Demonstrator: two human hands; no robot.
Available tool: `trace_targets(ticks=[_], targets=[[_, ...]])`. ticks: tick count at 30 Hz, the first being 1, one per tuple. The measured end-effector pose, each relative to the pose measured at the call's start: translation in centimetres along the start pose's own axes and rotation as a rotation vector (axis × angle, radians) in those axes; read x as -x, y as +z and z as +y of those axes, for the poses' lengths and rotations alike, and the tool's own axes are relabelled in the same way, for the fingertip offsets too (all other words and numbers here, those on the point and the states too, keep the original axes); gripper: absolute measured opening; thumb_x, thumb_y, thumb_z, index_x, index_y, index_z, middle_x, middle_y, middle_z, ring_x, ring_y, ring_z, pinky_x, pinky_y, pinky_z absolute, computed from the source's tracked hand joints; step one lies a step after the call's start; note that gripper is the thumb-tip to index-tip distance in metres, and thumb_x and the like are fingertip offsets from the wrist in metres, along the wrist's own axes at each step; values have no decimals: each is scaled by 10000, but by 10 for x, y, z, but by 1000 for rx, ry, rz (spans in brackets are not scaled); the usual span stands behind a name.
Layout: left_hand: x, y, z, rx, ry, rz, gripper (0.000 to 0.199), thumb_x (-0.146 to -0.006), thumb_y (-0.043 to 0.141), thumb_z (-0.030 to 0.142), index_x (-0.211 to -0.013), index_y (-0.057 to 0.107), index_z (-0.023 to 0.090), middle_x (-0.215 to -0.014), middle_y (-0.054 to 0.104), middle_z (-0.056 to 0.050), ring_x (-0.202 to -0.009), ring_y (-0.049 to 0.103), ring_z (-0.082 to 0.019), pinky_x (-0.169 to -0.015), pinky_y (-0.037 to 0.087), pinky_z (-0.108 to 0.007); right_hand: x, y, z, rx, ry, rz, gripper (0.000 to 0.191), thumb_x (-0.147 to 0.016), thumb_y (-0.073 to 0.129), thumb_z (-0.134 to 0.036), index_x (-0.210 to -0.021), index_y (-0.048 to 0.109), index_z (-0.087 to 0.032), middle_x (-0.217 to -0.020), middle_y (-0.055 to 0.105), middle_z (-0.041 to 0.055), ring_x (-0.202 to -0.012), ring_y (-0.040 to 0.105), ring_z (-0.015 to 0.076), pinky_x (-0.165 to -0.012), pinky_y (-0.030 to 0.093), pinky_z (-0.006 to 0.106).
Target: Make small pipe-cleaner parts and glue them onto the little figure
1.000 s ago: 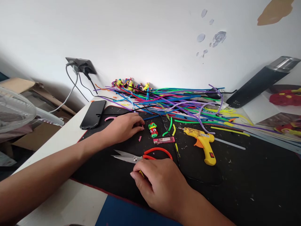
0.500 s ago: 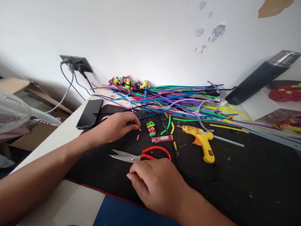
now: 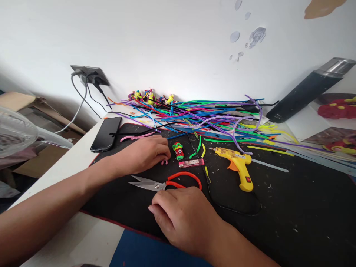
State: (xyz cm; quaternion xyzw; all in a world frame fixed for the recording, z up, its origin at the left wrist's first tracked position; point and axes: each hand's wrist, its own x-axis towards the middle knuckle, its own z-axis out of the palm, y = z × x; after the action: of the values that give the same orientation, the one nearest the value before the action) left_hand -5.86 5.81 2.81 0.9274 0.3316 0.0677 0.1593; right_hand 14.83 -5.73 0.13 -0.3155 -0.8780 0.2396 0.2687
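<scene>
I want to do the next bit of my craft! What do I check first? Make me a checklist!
1. Scissors closed: not ok, the blades are apart.
2. Left hand away from the blades: ok, there is a gap between them.
3. Right hand free of little bits: cannot tell, the curled fingers hide what is inside.
4. Glue gun cool: cannot tell, heat doesn't show.
5. Red figure has both eyes: ok, two are showing.
6. Nothing on the phone: not ok, a black stem lies across it.
</scene>
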Motion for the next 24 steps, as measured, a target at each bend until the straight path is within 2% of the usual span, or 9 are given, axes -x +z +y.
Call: trace_targets(ticks=[15,24], targets=[[7,3,4,23,-25,27,154,-1047,603,263,-1043,748,211,-1041,708,-66,-986,641,-232,-919,483,-358,0,0,0,12,-9,-2,211,-1064,557,-266,-907,662,-172,-766,758,9,-635,692,164,-546,293,319],[8,4,4,16,7,48,194,-1042,579,206,-1022,771,222,-1048,730,-64,-983,657,-224,-922,495,-351,0,-1,-1,28,-14,-15,227,-1076,529,-273,-917,658,-174,-774,769,14,-637,700,165,-535,278,321]])
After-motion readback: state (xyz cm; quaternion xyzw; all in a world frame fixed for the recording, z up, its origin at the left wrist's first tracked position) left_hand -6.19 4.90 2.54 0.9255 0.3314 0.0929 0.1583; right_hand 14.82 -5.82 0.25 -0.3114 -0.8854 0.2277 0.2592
